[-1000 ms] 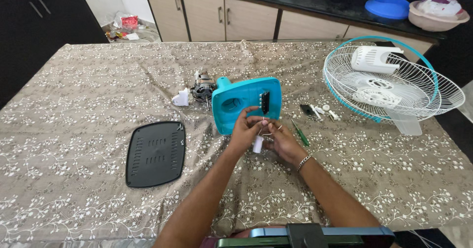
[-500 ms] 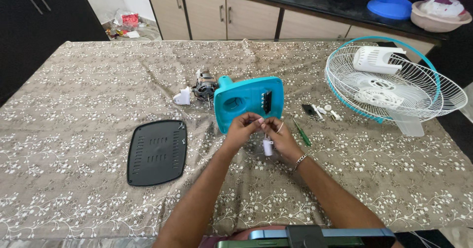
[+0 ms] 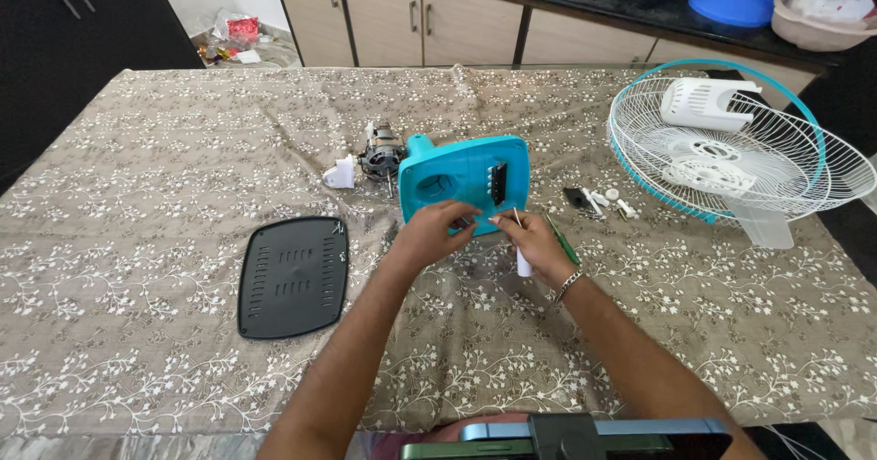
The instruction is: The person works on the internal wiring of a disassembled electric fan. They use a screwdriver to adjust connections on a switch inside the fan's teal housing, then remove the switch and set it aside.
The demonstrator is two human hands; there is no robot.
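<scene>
At the front edge of the teal fan housing (image 3: 466, 181) standing on the cloth-covered surface (image 3: 137, 149), the left hand (image 3: 437, 233) pinches something too small to tell while the right hand (image 3: 537, 245) grips a white-handled screwdriver (image 3: 522, 252), apparently at a fastening step needing the tip aligned.

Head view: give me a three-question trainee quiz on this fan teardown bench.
1. True or false: the black vented plate lies to the left of the teal fan housing.
2. What sits directly behind the teal housing? A) the motor B) a blue bowl C) a kettle
3. Which hand holds the white-handled tool?

Key:
1. True.
2. A.
3. The right hand; the left hand is at the housing's lower edge.
</scene>
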